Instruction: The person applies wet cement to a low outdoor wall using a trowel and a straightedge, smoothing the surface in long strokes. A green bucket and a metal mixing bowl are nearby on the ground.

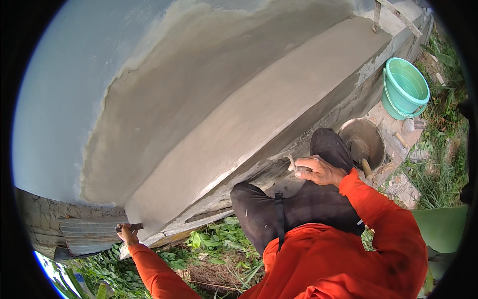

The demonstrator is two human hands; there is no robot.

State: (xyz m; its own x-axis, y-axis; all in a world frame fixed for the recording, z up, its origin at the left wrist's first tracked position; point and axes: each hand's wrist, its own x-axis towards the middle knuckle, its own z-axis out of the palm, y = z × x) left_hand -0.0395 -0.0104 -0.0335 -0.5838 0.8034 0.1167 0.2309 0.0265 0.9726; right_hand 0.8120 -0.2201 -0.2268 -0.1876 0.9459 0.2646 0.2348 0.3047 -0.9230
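At the far left, my left hand (128, 236) is closed on a short dark flat bar (132, 227), held against the near left end of the wet plastered ledge (254, 117). My right hand (321, 170) is raised over my right leg, away from the plaster. Its fingers pinch a small grey object (292, 162) whose kind I cannot make out. Behind the ledge, a darker, damp band of plaster (164, 114) covers the lower wall, with an uneven edge against the smooth grey-blue surface (64, 109).
To my right stand a mortar-caked basin (366, 137) with a wooden handle (367, 168) in it and a green bucket (407, 88). A wooden-handled tool (398, 142) lies nearby. Wooden pieces (398, 15) rest at the ledge's far end. Corrugated metal (92, 231) adjoins my left hand; plants (214, 244) grow below.
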